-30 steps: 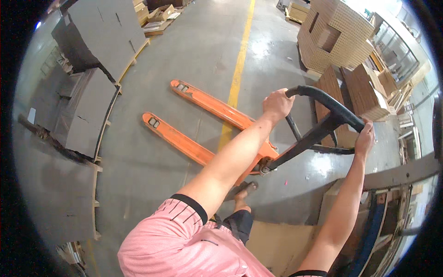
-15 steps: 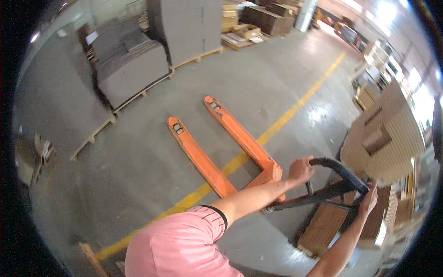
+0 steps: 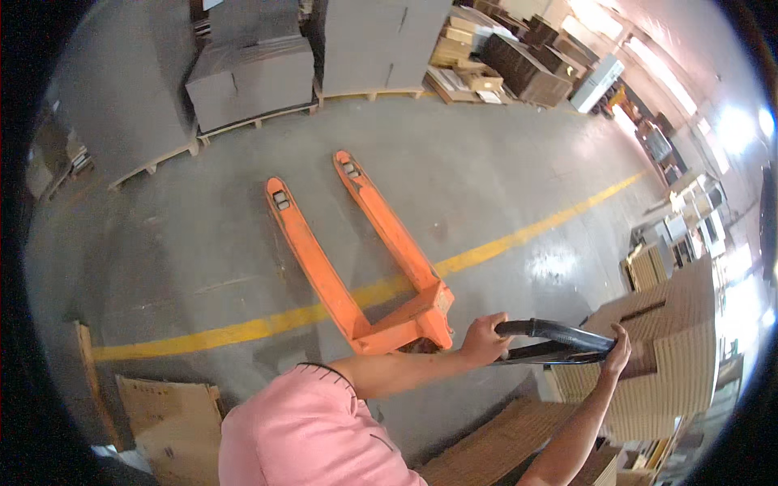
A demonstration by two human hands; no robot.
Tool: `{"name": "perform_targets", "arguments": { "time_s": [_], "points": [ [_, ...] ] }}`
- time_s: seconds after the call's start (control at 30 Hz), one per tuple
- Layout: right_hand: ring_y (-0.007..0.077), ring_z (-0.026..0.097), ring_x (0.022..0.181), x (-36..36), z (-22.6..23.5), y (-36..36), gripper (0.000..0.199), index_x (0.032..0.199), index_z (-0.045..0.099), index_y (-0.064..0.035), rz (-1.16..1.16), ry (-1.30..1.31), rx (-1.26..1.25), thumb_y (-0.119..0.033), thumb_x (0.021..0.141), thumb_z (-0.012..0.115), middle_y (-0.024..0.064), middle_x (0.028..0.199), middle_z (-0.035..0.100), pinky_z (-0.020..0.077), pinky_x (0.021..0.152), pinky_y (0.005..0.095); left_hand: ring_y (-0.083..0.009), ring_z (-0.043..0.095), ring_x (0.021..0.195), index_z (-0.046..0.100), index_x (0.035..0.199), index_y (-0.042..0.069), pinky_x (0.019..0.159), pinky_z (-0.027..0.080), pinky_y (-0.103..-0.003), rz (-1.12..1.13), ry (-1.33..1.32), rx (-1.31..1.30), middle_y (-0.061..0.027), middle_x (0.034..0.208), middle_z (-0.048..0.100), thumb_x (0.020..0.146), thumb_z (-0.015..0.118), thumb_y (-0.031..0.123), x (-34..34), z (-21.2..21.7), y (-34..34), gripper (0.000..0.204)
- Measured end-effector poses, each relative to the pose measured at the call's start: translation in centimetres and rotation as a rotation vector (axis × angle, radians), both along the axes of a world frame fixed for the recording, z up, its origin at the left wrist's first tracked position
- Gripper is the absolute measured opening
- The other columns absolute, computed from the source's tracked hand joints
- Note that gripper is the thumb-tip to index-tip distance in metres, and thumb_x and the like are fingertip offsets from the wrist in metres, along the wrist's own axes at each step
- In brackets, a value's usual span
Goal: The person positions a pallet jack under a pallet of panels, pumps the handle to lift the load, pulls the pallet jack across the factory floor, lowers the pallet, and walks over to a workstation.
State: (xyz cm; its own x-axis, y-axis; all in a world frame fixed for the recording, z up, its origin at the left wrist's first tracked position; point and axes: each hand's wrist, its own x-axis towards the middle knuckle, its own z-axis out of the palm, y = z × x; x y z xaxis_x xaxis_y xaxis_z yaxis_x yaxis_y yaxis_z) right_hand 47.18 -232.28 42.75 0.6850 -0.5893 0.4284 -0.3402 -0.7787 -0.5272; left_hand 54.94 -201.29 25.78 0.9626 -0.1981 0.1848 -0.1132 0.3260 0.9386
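An orange pallet jack (image 3: 405, 318) stands on the grey floor, its two bare forks pointing away and to the left across a yellow line. Its black loop handle (image 3: 559, 330) is tilted toward the right. My left hand (image 3: 486, 340) is closed round the handle's left end. At the opposite end, my right hand (image 3: 618, 350) is wrapped round the handle's right side. My left forearm hides part of the jack's base and tow bar.
Grey stacks (image 3: 253, 81) on wooden pallets line the far left. Cardboard boxes (image 3: 527, 71) stand at the back. Close on my right is a tall pile of cardboard sheets (image 3: 673, 348); more cardboard (image 3: 166, 425) lies near left. A yellow floor line (image 3: 510, 240) crosses the floor.
The view has turned; the stacks now sit higher. The handle has swung lower and a little left in view, with both hands still on it. The forks' tips have shifted left.
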Motion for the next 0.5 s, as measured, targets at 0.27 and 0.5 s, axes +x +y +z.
{"name": "perform_targets", "arguments": {
  "time_s": [0.27,0.5],
  "points": [
    [0.0171,0.049,0.077,9.8,0.9,-9.0,0.041,0.106,0.073,-0.0047,0.187,0.135,0.114,-0.033,0.098,0.044,0.0043,0.081,0.059,0.0413,0.072,0.0329,-0.0361,0.061,0.067,0.055,0.077,0.004,0.06,0.045,-0.042,0.415,-0.09,0.14,-0.0168,0.066,0.058,0.076,0.07,0.013,3.9,-1.5,-11.3,0.018],
    [0.0228,0.055,0.077,23.5,0.3,-11.9,0.042,0.1,0.071,0.0015,0.527,0.124,0.019,-0.029,0.097,0.041,0.0145,0.091,0.068,0.0434,0.072,0.0356,-0.0168,0.058,0.064,0.061,0.087,0.001,0.061,0.046,-0.033,0.586,0.132,-0.133,-0.0122,0.066,0.059,0.081,0.072,0.017,9.7,-0.8,-17.1,0.02]
  ]
}}
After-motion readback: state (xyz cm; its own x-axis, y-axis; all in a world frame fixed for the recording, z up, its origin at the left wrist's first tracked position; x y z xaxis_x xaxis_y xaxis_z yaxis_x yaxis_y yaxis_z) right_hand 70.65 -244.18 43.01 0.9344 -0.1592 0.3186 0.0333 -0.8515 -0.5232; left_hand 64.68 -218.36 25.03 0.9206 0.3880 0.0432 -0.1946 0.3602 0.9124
